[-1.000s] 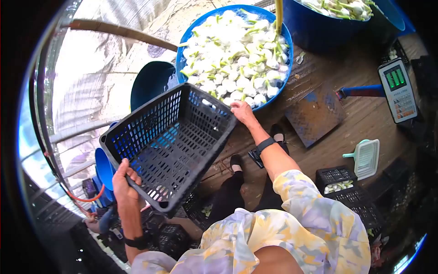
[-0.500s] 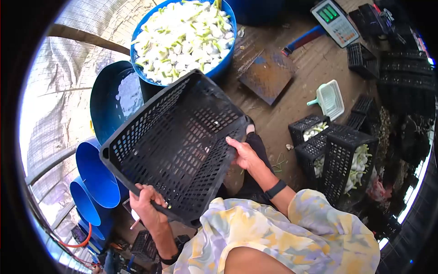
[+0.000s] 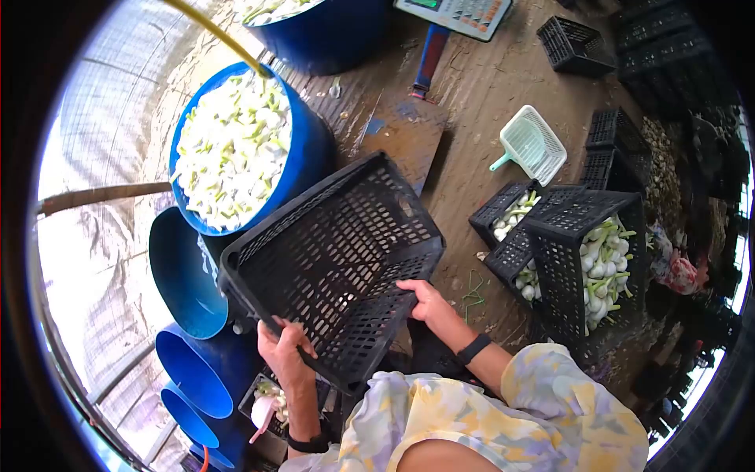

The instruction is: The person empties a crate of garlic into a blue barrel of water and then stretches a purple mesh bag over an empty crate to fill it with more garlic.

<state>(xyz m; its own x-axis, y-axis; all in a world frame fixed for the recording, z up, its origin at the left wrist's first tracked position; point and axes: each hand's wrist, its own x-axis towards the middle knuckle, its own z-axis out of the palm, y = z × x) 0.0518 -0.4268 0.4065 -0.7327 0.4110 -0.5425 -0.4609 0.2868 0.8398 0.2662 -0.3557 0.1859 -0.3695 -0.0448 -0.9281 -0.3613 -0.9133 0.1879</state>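
A black plastic crate with slotted walls is held tilted in front of my body, its open side facing me and nothing inside it. My left hand is wrapped round its near left rim. On the near right wall, my right hand grips with the thumb on the inner side; its other fingers are hidden behind the wall. Beyond the crate stands a blue barrel filled with garlic bulbs with short green stems. A blue tub with water in it is left of the crate.
Black crates holding garlic stand at the right. A pale green scoop basket lies on the floor near them. Past my crate are a platform scale and its display. Blue barrels line the left side.
The view has swung to the right, so the barrels and scale sit farther left. More garlic shows in the right-hand crates. Both hands keep their hold on the crate.
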